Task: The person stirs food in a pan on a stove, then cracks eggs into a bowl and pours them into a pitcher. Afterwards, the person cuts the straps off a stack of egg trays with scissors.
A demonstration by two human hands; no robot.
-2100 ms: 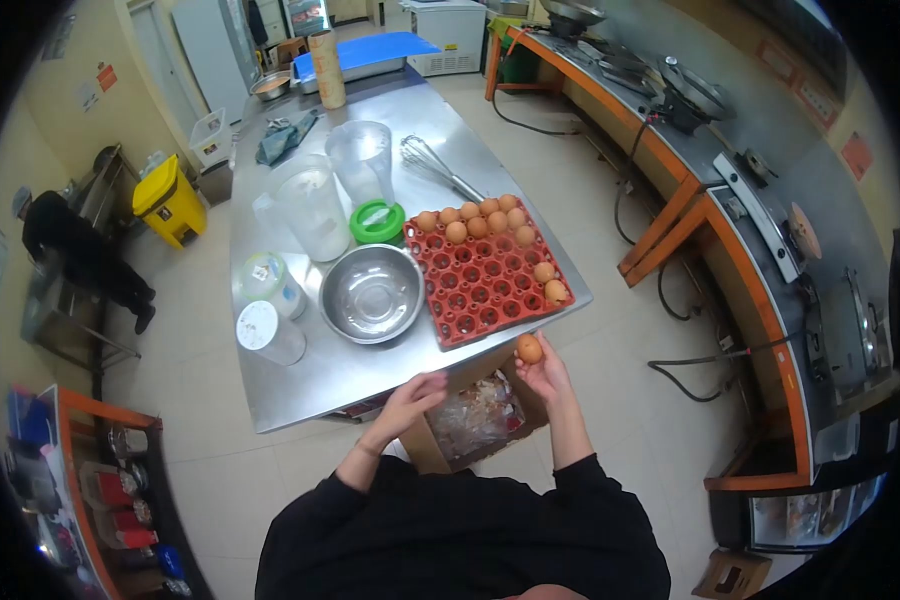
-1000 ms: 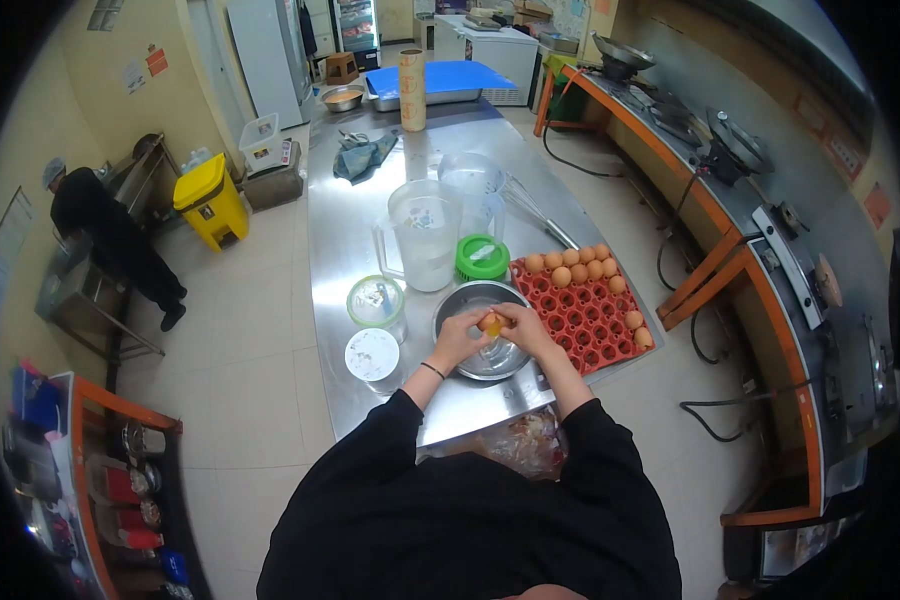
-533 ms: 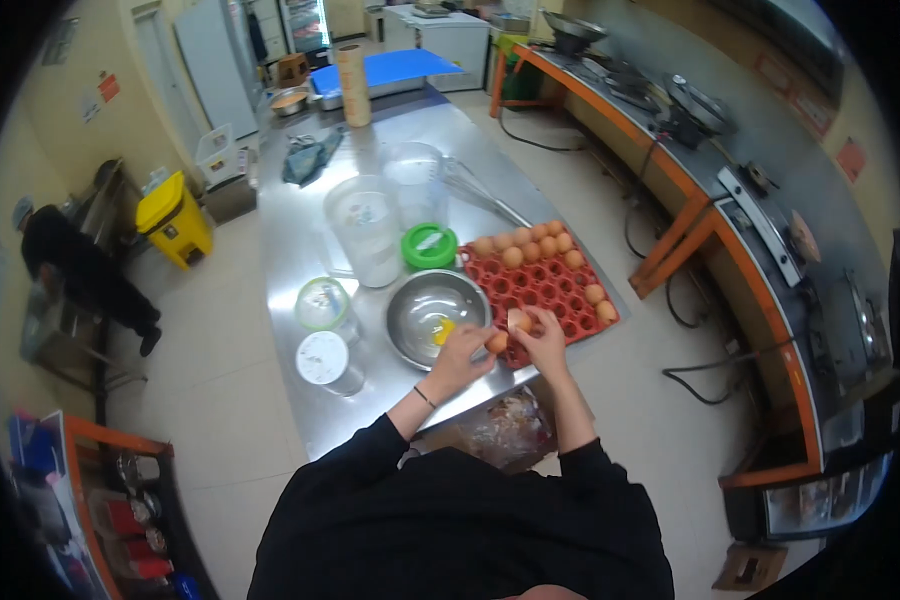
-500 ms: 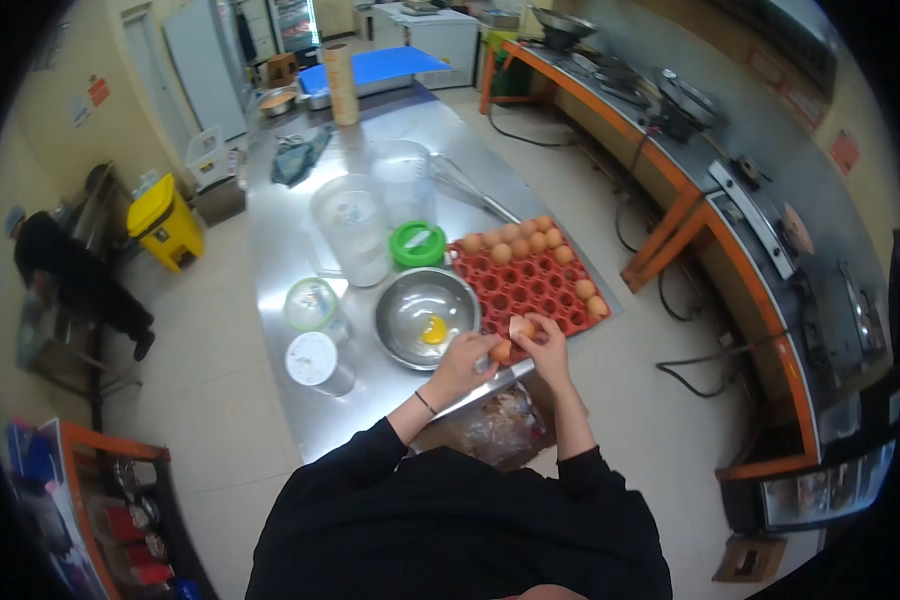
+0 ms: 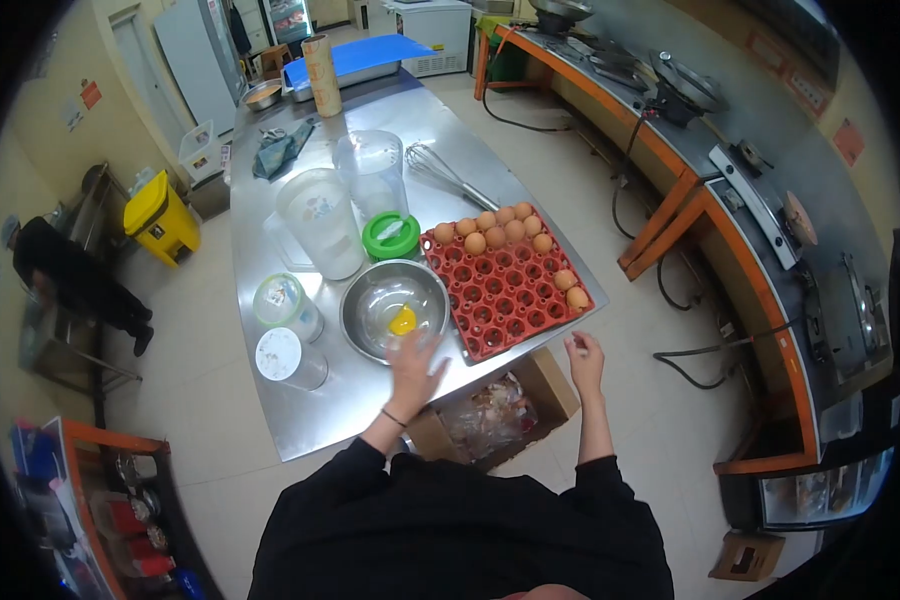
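My left hand (image 5: 413, 378) is empty with its fingers spread, over the front rim of a steel mixing bowl (image 5: 346, 325). Inside the bowl lies a cracked egg with a yellow yolk (image 5: 402, 320). My right hand (image 5: 585, 362) is off the table's front edge, right of the box; its fingers are loosely curled and nothing shows in them. Between and beyond my hands sits a red egg tray (image 5: 500, 300), with several brown eggs (image 5: 496, 237) along its far side and two eggs (image 5: 571, 289) at its right edge.
An open cardboard box (image 5: 553, 390) with a plastic bag is below the table edge. Clear jugs (image 5: 320, 225), a green lid (image 5: 391, 236), two jars (image 5: 292, 358) and a whisk (image 5: 455, 178) stand or lie around the bowl. A person (image 5: 75, 275) works at the left.
The eggshell pieces have left both hands. My left hand has moved left toward the bowl and spread its fingers; my right hand has moved right and away from the tray.
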